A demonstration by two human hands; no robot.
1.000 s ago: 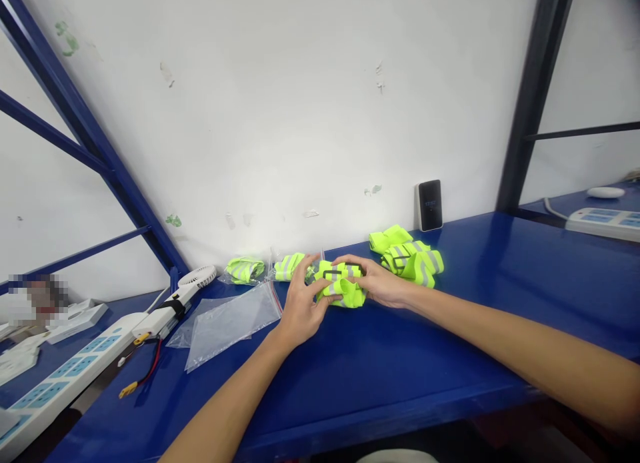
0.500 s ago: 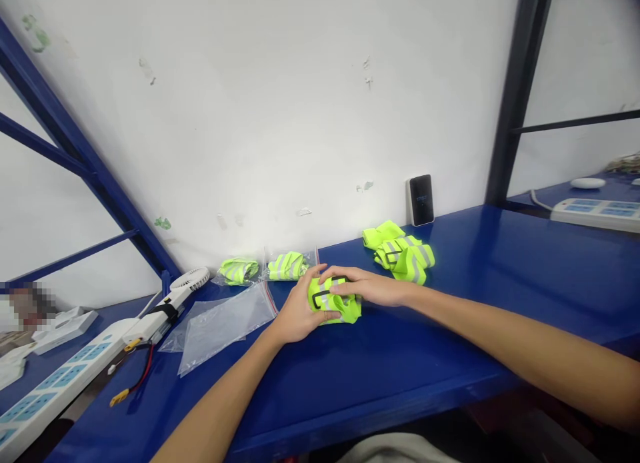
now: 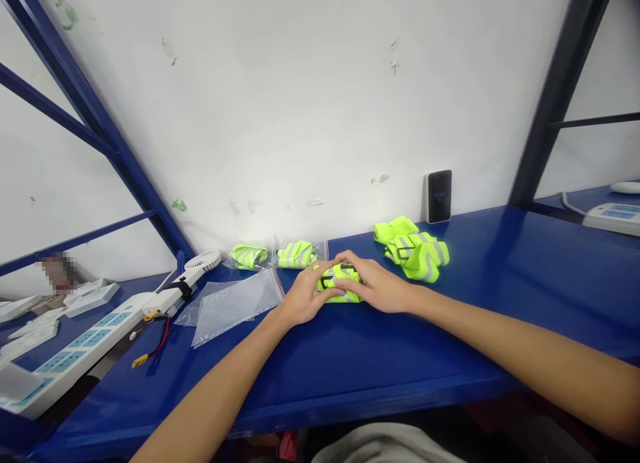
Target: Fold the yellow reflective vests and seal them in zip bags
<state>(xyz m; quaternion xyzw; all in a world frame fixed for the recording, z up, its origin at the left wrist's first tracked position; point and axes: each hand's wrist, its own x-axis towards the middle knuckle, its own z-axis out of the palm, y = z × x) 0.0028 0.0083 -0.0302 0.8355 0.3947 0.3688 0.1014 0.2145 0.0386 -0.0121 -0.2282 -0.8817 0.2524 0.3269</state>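
Between my two hands is a folded neon-yellow reflective vest with grey stripes and black trim, resting on the blue table. My left hand grips its left side, thumb across the front. From the right, my right hand wraps round the bundle, its thumb close to the left thumb. Much of the vest is hidden under the fingers. Just behind my left hand lies a bagged vest, with another bagged vest to its left. Flat clear zip bags lie left of my left hand.
Loose reflective vests lie behind my right hand. A black-fronted device leans at the wall. At left are a white fan, a long power strip and a red-black cable with yellow connectors.
My right hand has shifted from on top of the vest to its right side, with the thumb now in front. The bundle looks more compact. The camera view has turned slightly.
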